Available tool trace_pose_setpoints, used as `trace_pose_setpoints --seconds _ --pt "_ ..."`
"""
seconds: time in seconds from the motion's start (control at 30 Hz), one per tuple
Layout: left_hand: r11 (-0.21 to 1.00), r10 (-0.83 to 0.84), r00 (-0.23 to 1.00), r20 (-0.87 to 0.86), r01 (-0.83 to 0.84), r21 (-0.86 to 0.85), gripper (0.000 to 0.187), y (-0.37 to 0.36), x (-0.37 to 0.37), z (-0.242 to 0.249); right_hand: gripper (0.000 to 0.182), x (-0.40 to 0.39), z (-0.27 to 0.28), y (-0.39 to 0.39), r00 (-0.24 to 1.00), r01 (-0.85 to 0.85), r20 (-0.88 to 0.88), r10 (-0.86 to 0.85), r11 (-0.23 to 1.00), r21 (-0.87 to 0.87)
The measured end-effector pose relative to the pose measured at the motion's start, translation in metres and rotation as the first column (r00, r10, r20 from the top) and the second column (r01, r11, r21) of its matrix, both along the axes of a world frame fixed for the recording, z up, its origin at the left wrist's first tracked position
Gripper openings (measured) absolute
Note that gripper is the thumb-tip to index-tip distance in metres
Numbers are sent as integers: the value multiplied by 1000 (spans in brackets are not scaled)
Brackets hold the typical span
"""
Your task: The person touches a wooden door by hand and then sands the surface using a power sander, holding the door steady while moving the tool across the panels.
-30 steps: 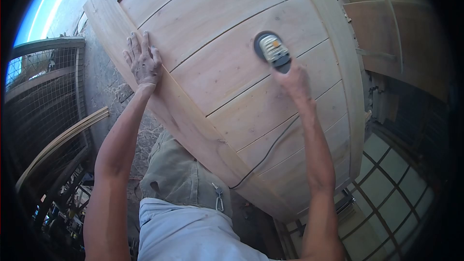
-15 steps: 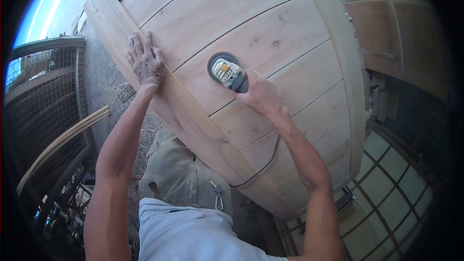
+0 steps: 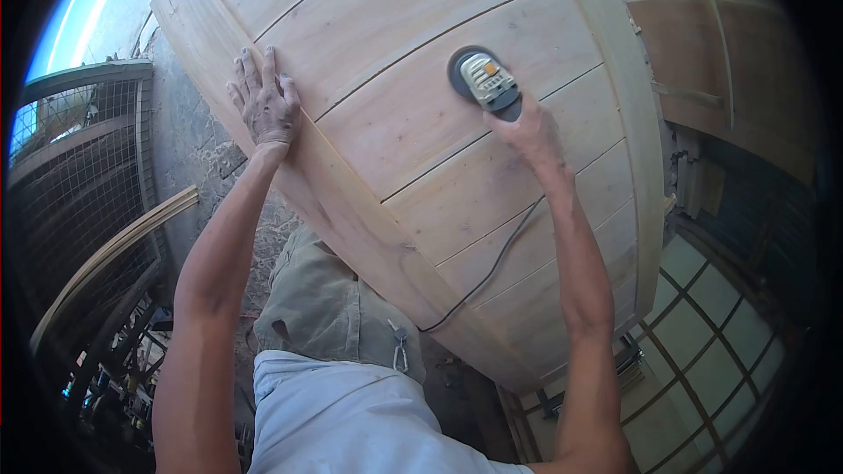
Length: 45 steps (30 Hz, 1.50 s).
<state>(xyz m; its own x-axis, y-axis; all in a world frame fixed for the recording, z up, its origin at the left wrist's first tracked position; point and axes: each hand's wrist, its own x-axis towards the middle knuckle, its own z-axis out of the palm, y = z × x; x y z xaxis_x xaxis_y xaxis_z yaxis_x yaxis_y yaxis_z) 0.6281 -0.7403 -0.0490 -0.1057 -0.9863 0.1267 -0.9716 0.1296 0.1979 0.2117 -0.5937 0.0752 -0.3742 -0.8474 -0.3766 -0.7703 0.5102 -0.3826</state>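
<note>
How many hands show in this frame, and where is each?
2: the left hand rests on the wooden panel along its edge; the right hand grips the sander. No others show.

Pinkish panel, cream-grey sander, board perhaps brown

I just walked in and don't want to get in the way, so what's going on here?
Someone's right hand grips a power tool, which sits on a large wooden panel. The left hand lies on the panel's border with its palm down. A dark cord runs across the boards to the panel's near edge.
</note>
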Motion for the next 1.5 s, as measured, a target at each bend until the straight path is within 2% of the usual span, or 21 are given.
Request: trace_pose_setpoints --seconds 0.03,0.13,0.23,0.27,0.33,0.4,0.47,0.57,0.67,0.77,0.83,0.93,1.03,1.07,1.17,1.23,1.3,1.4,1.43,1.47,1.5 --pt "1000 0 1000 -6 0 -1 65 1 -1 0 61 -7 -2 -1 1000 28 -1 -28 999 20" --pt "1000 6 1000 6 -6 -5 65 1 -1 0 59 -19 -2 -11 978 205 51 -201 974 -95" --pt "1000 12 999 32 -12 4 66 -1 0 -2 64 4 -5 -20 978 187 88 -189 982 32" --pt "1000 14 999 32 -14 -3 66 -1 1 -5 58 22 -7 -19 978 138 148 -146 989 59" --pt "999 22 999 34 -23 31 65 0 1 4 51 65 -19 -18 995 -40 92 31 994 101" --pt "999 15 1000 7 -16 47 64 3 -6 7 51 100 -14 -17 972 -185 160 170 979 87" --pt "999 9 1000 -19 -8 41 66 2 -2 5 55 117 -14 -18 940 -317 129 314 948 1" --pt "1000 -7 1000 6 7 26 66 1 0 0 55 106 -18 -25 939 -326 95 332 943 -70" --pt "999 -3 1000 7 2 32 67 -1 -3 2 57 60 -12 -41 987 -157 45 155 987 38" --pt "999 -1 1000 13 0 40 67 2 -3 5 60 8 0 -60 1000 6 -9 -6 1000 -18" --pt "999 -5 1000 21 4 40 67 0 -3 5 66 -36 -12 -69 997 79 -16 -79 997 8" --pt "999 -12 999 34 10 44 67 3 -3 4 62 -78 -7 -82 986 156 -57 -158 987 -34" --pt "999 -21 999 32 19 48 68 2 -2 5 62 -103 -4 -90 964 266 31 -265 963 -47" --pt "998 -24 999 31 23 55 68 3 -3 6 62 -104 -7 -92 955 296 11 -296 955 -9" --pt "997 -27 999 33 25 73 68 3 -1 6 65 -74 -23 -74 972 213 106 -208 976 -40" --pt "996 -21 999 29 18 90 68 3 -2 8 69 -27 -10 -62 994 89 52 -91 995 43" --pt "993 -19 1000 21 16 116 68 2 -4 12 71 -7 -4 -51 988 14 152 -27 996 89" --pt "993 -2 999 47 -4 122 67 4 -4 11 66 -16 13 -51 981 56 183 -64 997 50" --pt "992 1 999 54 -8 123 67 2 -5 8 66 -26 12 -52 980 121 148 -129 991 65" --pt "999 0 1000 -23 1 45 69 0 -14 -1 66 -45 9 -56 975 188 109 -196 979 77" --pt "991 -131 989 -65 132 19 71 -7 -35 -6 66 -67 4 -59 963 254 69 -260 963 91"
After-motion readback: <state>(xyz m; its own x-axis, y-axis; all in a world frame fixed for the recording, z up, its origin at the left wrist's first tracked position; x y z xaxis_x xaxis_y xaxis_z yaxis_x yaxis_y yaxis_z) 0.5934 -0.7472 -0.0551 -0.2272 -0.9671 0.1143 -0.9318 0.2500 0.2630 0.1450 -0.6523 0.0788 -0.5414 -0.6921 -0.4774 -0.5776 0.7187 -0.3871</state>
